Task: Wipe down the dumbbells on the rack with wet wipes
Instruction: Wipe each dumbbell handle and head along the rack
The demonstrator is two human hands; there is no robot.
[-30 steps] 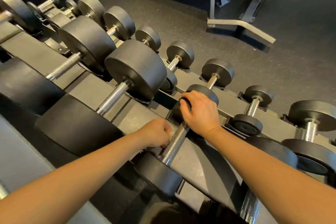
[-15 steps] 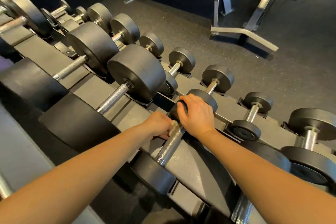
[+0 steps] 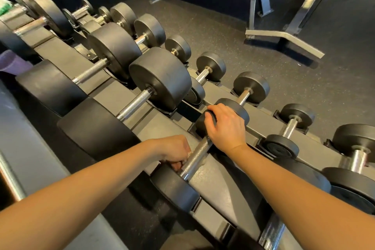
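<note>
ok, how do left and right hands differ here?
The left hand is fisted, pinching a white wipe against the handle; the right hand lies over the far head, fingers curled round its rim. The left hand is nearer the camera than the right. Both touch one dumbbell.

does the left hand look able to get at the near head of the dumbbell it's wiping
Likely yes: the left hand, pinching a wipe, is at the handle, right beside the near head, with nothing between them.

Your left hand (image 3: pixel 172 151) and right hand (image 3: pixel 225 128) are bare. Your left forearm (image 3: pixel 81 199) and right forearm (image 3: pixel 304 186) are bare too, smooth and slim, right to the near edge.
</note>
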